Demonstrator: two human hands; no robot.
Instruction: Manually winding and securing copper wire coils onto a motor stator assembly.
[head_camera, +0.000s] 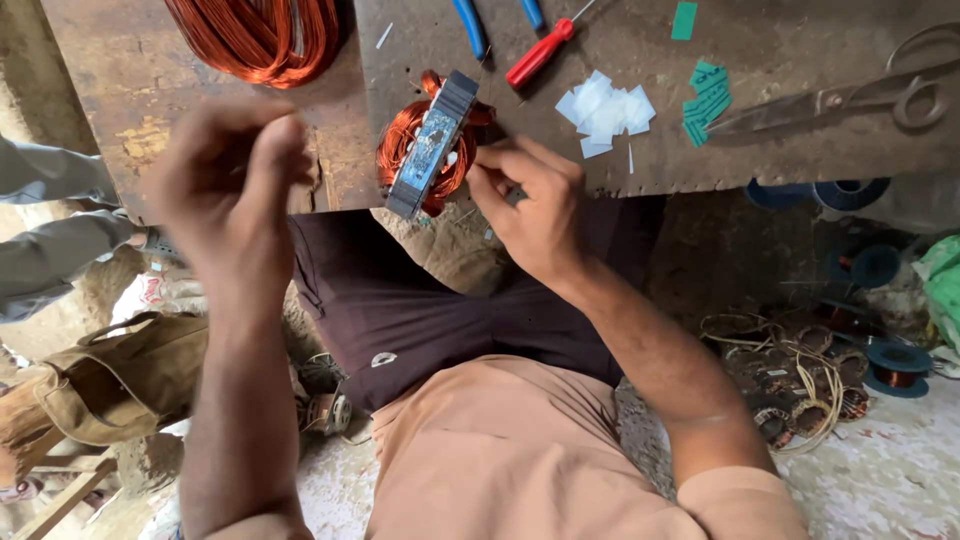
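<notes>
At the near edge of the workbench (600, 170), the right hand (535, 205) pinches closed at a motor stator (432, 145), heavy and rigid through its laminated steel core yet delicate at its copper windings, while the left hand (230, 185) hovers loosely curled, seemingly empty.

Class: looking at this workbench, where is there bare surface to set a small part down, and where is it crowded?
Bare bench lies below the scissors, right of the white paper slips, and on the rusty plate far left. It is crowded around the wound stator, the right hand, the red screwdriver and the green slips.
</notes>
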